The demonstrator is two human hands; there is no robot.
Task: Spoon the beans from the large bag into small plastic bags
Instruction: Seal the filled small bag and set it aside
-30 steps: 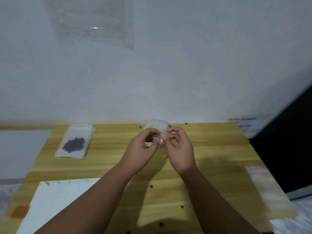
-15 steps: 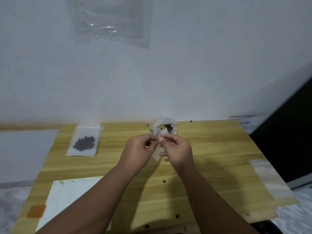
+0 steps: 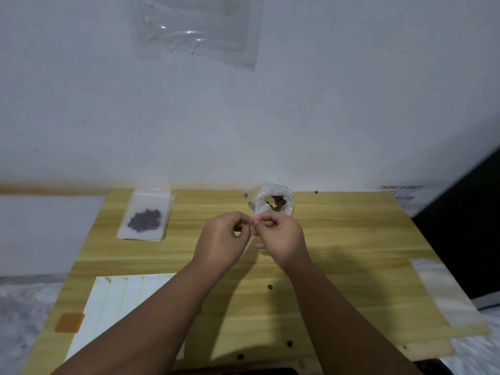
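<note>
Over the middle of the wooden table [image 3: 338,239], my left hand [image 3: 220,242] and my right hand [image 3: 281,236] pinch the top edge of a small clear plastic bag [image 3: 250,240] between their fingertips. The bag hangs down between them, mostly hidden by the fingers. Just behind my hands, the large clear bag [image 3: 273,203] stands open with brown beans inside. A filled small bag [image 3: 147,215] with dark beans lies flat at the table's far left. No spoon is visible.
A stack of empty small bags [image 3: 108,307] with an orange tag lies at the near left. A few loose beans [image 3: 269,287] dot the table. A clear plastic sheet [image 3: 443,290] lies along the right edge. A white wall rises right behind the table.
The camera has tilted down and shifted, so the table sits lower left in view. My hands lowered slightly, uncovering the large bag; both stay pinched on the small bag.
</note>
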